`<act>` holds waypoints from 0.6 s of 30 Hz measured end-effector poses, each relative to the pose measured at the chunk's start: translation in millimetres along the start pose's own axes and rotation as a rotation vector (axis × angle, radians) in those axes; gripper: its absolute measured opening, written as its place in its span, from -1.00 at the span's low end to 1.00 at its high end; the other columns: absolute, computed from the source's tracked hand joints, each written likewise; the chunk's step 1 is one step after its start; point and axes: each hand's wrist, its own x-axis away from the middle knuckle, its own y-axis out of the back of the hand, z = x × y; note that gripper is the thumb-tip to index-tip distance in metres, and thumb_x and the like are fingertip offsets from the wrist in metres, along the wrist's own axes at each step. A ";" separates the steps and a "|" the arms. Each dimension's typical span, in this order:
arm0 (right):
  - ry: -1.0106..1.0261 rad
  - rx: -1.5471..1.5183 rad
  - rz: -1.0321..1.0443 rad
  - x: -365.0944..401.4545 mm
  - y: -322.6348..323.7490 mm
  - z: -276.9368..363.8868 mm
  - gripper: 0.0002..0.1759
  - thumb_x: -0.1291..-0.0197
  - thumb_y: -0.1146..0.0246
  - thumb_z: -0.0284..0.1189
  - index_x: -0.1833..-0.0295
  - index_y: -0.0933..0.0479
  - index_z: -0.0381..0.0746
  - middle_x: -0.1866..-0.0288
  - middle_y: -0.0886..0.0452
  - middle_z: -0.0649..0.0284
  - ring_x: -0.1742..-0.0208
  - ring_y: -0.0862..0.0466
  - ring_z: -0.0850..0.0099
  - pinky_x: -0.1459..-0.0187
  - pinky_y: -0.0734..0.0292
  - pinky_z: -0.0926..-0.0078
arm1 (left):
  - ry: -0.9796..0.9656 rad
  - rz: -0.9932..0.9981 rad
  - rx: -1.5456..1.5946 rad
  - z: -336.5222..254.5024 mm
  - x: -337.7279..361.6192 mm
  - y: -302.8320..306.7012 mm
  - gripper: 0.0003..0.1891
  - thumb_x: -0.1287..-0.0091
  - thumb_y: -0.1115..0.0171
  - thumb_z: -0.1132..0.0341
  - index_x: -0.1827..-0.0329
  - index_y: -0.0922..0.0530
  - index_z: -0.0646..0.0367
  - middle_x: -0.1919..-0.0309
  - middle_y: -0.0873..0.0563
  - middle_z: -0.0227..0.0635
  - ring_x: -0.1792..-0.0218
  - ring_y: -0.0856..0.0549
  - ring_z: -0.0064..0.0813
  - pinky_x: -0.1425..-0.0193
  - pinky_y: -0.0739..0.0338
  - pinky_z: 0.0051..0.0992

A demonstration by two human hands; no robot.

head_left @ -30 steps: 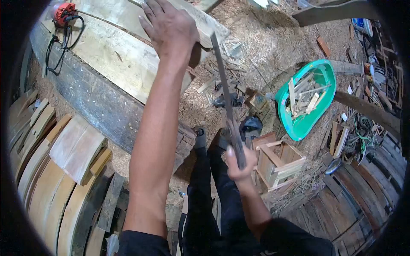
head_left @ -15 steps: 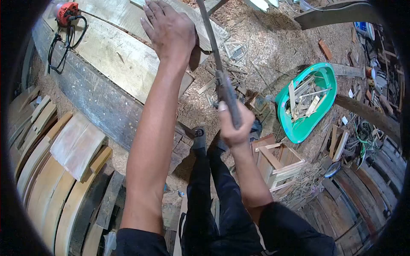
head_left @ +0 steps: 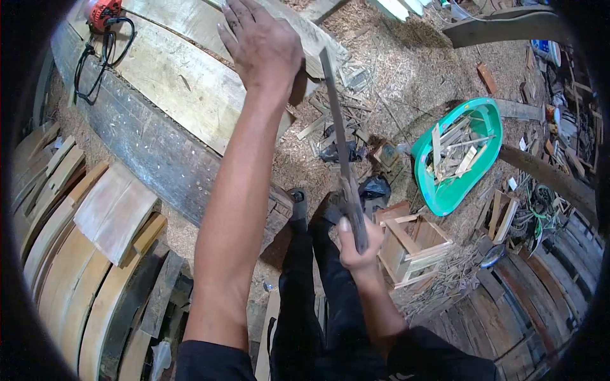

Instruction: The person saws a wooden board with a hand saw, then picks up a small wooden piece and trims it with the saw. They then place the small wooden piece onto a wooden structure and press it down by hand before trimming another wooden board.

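Note:
My left hand (head_left: 264, 47) lies flat with its fingers spread on a pale wooden board (head_left: 305, 38) at the top centre. Below and to the right, my right hand (head_left: 360, 241) is wrapped round the handle of a saw (head_left: 337, 114). The saw's long, narrow dark blade points up, its tip close to the board's right end. Whether the blade touches the board cannot be made out. Other long planks (head_left: 184, 82) lie under and left of my left arm.
A red power tool (head_left: 101, 13) with a black cord rests at the upper left. On the right, a green tub (head_left: 448, 200) holds wood scraps. A wooden frame (head_left: 413, 247) stands near my feet. Stacked curved boards (head_left: 114, 209) fill the lower left; shavings cover the ground.
My right hand has drawn the saw down and back toward my body, and its tip now shows below the top edge. My left hand remains on the board.

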 end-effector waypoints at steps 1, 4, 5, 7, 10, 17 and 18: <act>0.003 -0.016 0.026 -7.9 -2.0 -4.0 -0.85 -0.25 -0.28 -0.52 0.38 -0.54 -0.30 0.61 -0.48 0.29 0.57 -0.52 0.57 0.49 -0.41 0.51 | -0.009 -0.019 -0.012 2.9 -3.0 -1.1 -0.35 -0.44 0.16 0.23 -0.49 -0.17 0.55 -0.53 -0.16 0.29 -0.58 -0.13 0.14 -0.64 0.08 0.02; -0.082 -0.137 0.067 -71.3 -20.2 -3.9 -0.82 -0.26 -0.30 -0.51 0.40 -0.52 -0.30 0.62 -0.45 0.32 0.60 -0.44 0.61 0.51 -0.35 0.56 | -0.010 -0.020 -0.046 5.5 2.8 -7.5 -0.36 -0.43 0.13 0.25 -0.49 -0.18 0.55 -0.53 -0.19 0.27 -0.58 -0.16 0.11 -0.65 0.07 -0.02; -0.088 -0.140 0.077 -74.6 -29.6 -8.2 -0.81 -0.26 -0.30 -0.50 0.41 -0.52 -0.29 0.62 -0.44 0.33 0.60 -0.42 0.61 0.52 -0.33 0.58 | 0.017 -0.004 -0.072 4.2 3.5 -5.5 -0.36 -0.43 0.11 0.26 -0.49 -0.19 0.54 -0.53 -0.21 0.25 -0.57 -0.18 0.08 -0.65 0.06 -0.05; -0.055 -0.075 0.067 -60.4 -25.7 -11.5 -0.82 -0.25 -0.31 -0.49 0.40 -0.53 -0.30 0.62 -0.45 0.33 0.60 -0.43 0.61 0.51 -0.34 0.57 | 0.009 -0.007 -0.055 -1.5 0.5 -5.7 -0.36 -0.42 0.10 0.26 -0.49 -0.19 0.54 -0.52 -0.22 0.25 -0.57 -0.18 0.08 -0.65 0.06 -0.05; -0.062 -0.050 0.005 17.8 2.2 -15.2 -0.89 -0.22 -0.30 -0.50 0.32 -0.62 -0.34 0.59 -0.52 0.27 0.52 -0.60 0.58 0.44 -0.49 0.45 | -0.039 -0.041 -0.006 3.9 -4.4 -0.7 -0.35 -0.44 0.14 0.23 -0.49 -0.18 0.56 -0.51 -0.21 0.29 -0.57 -0.15 0.14 -0.64 0.06 0.01; 0.015 -0.023 0.058 -60.4 -29.8 -11.6 -0.77 -0.23 -0.33 -0.47 0.44 -0.49 -0.30 0.62 -0.47 0.29 0.59 -0.50 0.58 0.49 -0.40 0.53 | 0.016 0.003 -0.105 3.0 0.7 -7.6 -0.37 -0.42 0.10 0.28 -0.49 -0.22 0.52 -0.53 -0.22 0.22 -0.58 -0.17 0.04 -0.66 0.05 -0.09; -0.061 -0.045 0.040 -30.5 -18.0 -12.7 -0.82 -0.23 -0.31 -0.49 0.40 -0.54 -0.33 0.61 -0.50 0.28 0.58 -0.53 0.56 0.48 -0.43 0.52 | 0.034 0.026 -0.095 1.1 2.8 -6.0 -0.38 -0.42 0.10 0.28 -0.49 -0.22 0.52 -0.53 -0.22 0.23 -0.58 -0.17 0.04 -0.66 0.05 -0.09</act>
